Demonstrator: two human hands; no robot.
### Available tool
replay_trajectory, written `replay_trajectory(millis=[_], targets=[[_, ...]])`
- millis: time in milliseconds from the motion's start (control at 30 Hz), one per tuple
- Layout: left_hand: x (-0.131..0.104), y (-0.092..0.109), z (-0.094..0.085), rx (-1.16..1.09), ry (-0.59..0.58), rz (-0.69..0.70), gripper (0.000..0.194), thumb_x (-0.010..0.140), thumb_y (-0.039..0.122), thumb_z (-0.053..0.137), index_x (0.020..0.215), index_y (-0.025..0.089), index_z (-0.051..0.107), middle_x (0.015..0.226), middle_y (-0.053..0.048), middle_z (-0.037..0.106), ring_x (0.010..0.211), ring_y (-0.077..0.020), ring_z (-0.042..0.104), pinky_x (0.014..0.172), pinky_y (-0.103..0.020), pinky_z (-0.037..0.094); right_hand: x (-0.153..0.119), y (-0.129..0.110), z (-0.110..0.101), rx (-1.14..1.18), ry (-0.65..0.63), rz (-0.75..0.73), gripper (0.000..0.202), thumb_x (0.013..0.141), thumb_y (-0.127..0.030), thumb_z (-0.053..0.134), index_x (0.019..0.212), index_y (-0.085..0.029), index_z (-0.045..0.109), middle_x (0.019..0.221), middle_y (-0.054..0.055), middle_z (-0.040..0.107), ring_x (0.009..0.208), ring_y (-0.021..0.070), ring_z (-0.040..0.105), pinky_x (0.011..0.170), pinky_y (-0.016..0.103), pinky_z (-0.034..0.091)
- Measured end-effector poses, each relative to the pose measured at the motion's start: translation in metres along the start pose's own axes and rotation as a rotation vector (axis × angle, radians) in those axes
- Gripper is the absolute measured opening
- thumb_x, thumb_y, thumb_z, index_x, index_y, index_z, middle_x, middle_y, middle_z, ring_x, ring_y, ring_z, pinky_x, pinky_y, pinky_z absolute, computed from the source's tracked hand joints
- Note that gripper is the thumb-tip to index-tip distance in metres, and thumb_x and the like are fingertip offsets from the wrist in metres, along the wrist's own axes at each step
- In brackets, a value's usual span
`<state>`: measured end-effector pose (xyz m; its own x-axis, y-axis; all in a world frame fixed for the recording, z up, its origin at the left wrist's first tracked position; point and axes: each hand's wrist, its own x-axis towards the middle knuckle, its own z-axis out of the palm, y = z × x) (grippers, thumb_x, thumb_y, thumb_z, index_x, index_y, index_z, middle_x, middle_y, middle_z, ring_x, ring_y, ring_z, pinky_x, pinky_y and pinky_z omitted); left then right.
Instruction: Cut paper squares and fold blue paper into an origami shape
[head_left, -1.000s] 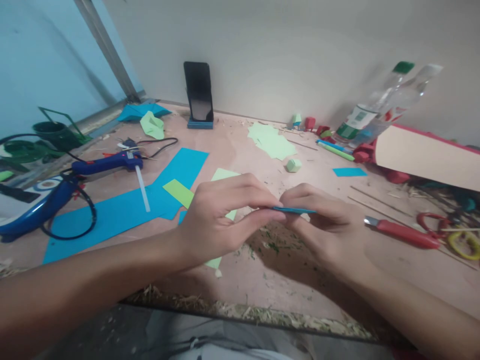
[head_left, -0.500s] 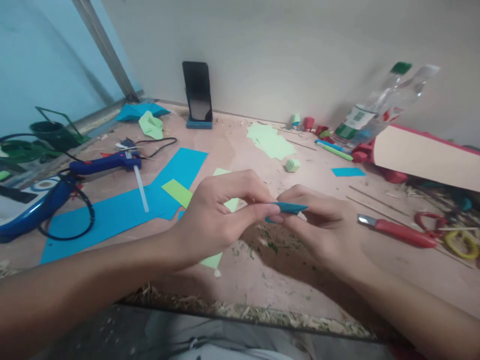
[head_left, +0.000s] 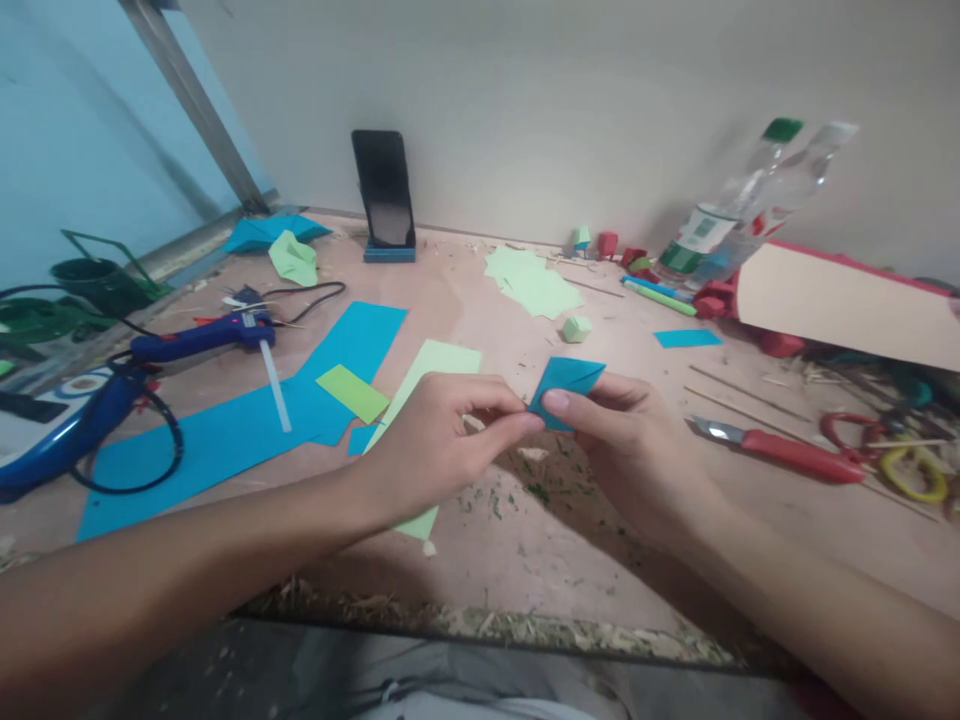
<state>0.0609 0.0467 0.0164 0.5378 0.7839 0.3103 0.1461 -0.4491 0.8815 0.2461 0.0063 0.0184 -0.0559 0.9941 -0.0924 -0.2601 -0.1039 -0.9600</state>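
A small folded piece of blue paper [head_left: 568, 378] is held up over the table, its creased face turned toward me. My right hand [head_left: 630, 425] pinches it from the right, thumb on its front. At its lower left corner, the thumb and index finger of my left hand [head_left: 457, 425] are pinched together on the edge. Under and beside my left hand lie a pale green paper strip [head_left: 442, 365], a short lime green strip [head_left: 352, 393] and a large blue sheet [head_left: 225, 430]. A small folded pale green paper shape [head_left: 576, 329] sits just beyond the held piece.
On the left lies a blue glue gun [head_left: 202, 338] with a glue stick and cable. A phone [head_left: 384, 190] stands in its holder at the back. To the right are a red utility knife [head_left: 802, 457], thin sticks, a blue paper rectangle [head_left: 688, 338] and plastic bottles [head_left: 705, 235].
The blue paper has been turned from nearly edge-on so its flat face shows. My left fingers have slid to its lower left corner. The camera view has shifted slightly.
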Motion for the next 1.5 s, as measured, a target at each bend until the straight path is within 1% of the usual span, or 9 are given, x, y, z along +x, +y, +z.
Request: replay_trajectory(millis=[233, 633, 800, 900, 967, 1067, 1200, 1333, 1500], targets=[[-0.004, 0.0, 0.005, -0.054, 0.026, -0.056, 0.022, 0.092, 0.019, 0.069, 0.071, 0.016, 0.073, 0.069, -0.001, 0.072, 0.064, -0.0122, 0.063, 0.057, -0.021, 0.05, 0.0, -0.003, 0.0, -0.002, -0.01, -0.003, 0.007, 0.076, -0.023, 0.09, 0.078, -0.023, 0.084, 0.082, -0.001, 0.078, 0.079, 0.0141, 0.064, 0.078, 0.027, 0.051], [0.002, 0.001, 0.005, -0.041, -0.019, -0.123, 0.022, 0.09, 0.021, 0.071, 0.068, 0.016, 0.072, 0.062, 0.002, 0.068, 0.059, -0.0109, 0.058, 0.058, -0.022, 0.047, 0.001, 0.002, 0.0, -0.034, 0.029, -0.017, 0.013, 0.078, -0.032, 0.09, 0.076, -0.022, 0.082, 0.078, 0.0, 0.075, 0.073, 0.0138, 0.063, 0.072, 0.027, 0.051], [0.005, -0.002, -0.002, -0.133, -0.059, -0.207, 0.019, 0.092, 0.024, 0.07, 0.077, 0.016, 0.076, 0.069, 0.0, 0.072, 0.063, -0.013, 0.062, 0.06, -0.024, 0.049, 0.003, 0.001, -0.003, -0.022, 0.012, 0.028, 0.017, 0.075, -0.033, 0.092, 0.08, -0.021, 0.082, 0.081, 0.002, 0.076, 0.075, 0.0149, 0.064, 0.073, 0.027, 0.052], [0.006, -0.006, -0.006, -0.119, -0.047, -0.171, 0.026, 0.095, 0.033, 0.07, 0.074, 0.016, 0.071, 0.071, 0.0, 0.069, 0.063, -0.0125, 0.061, 0.059, -0.025, 0.047, 0.005, -0.001, -0.006, -0.053, 0.031, 0.006, 0.017, 0.077, -0.035, 0.09, 0.081, -0.021, 0.082, 0.084, 0.002, 0.076, 0.076, 0.0148, 0.064, 0.071, 0.026, 0.051], [0.005, -0.009, -0.006, -0.037, 0.031, -0.126, 0.019, 0.091, 0.036, 0.076, 0.087, 0.018, 0.07, 0.078, 0.0, 0.069, 0.069, -0.0136, 0.064, 0.062, -0.025, 0.05, 0.005, -0.004, -0.007, -0.149, 0.052, -0.029, 0.018, 0.079, -0.038, 0.087, 0.077, -0.021, 0.081, 0.078, 0.001, 0.074, 0.073, 0.0142, 0.062, 0.067, 0.026, 0.048], [0.0, -0.013, -0.005, 0.158, 0.166, 0.019, 0.044, 0.081, 0.037, 0.088, 0.113, 0.024, 0.061, 0.092, 0.001, 0.067, 0.079, -0.0151, 0.067, 0.068, -0.026, 0.054, 0.004, -0.006, -0.006, -0.32, 0.067, -0.078, 0.026, 0.083, -0.04, 0.083, 0.068, -0.019, 0.078, 0.064, 0.0, 0.066, 0.065, 0.0134, 0.056, 0.062, 0.027, 0.044], [-0.005, -0.012, -0.005, 0.335, 0.155, 0.164, 0.046, 0.086, 0.026, 0.081, 0.126, 0.025, 0.056, 0.098, 0.0, 0.068, 0.081, -0.0145, 0.067, 0.07, -0.027, 0.056, 0.001, -0.008, -0.002, -0.373, 0.086, -0.102, 0.024, 0.084, -0.038, 0.081, 0.07, -0.019, 0.079, 0.068, 0.0, 0.069, 0.067, 0.0143, 0.058, 0.065, 0.028, 0.045], [-0.002, -0.01, -0.008, 0.095, 0.131, 0.04, 0.051, 0.096, 0.019, 0.067, 0.145, 0.024, 0.054, 0.098, -0.003, 0.073, 0.089, -0.0164, 0.072, 0.074, -0.026, 0.058, 0.001, -0.007, -0.002, -0.324, 0.098, -0.116, 0.018, 0.083, -0.036, 0.083, 0.073, -0.021, 0.08, 0.071, 0.0, 0.071, 0.067, 0.0142, 0.058, 0.066, 0.029, 0.046], [0.004, -0.013, -0.01, -0.155, 0.156, -0.048, 0.04, 0.097, 0.022, 0.068, 0.137, 0.023, 0.066, 0.095, -0.004, 0.076, 0.091, -0.0183, 0.074, 0.081, -0.03, 0.061, 0.005, -0.005, -0.005, -0.209, 0.092, -0.092, 0.024, 0.08, -0.039, 0.086, 0.066, -0.02, 0.077, 0.066, 0.0, 0.067, 0.064, 0.0147, 0.057, 0.064, 0.03, 0.047]])
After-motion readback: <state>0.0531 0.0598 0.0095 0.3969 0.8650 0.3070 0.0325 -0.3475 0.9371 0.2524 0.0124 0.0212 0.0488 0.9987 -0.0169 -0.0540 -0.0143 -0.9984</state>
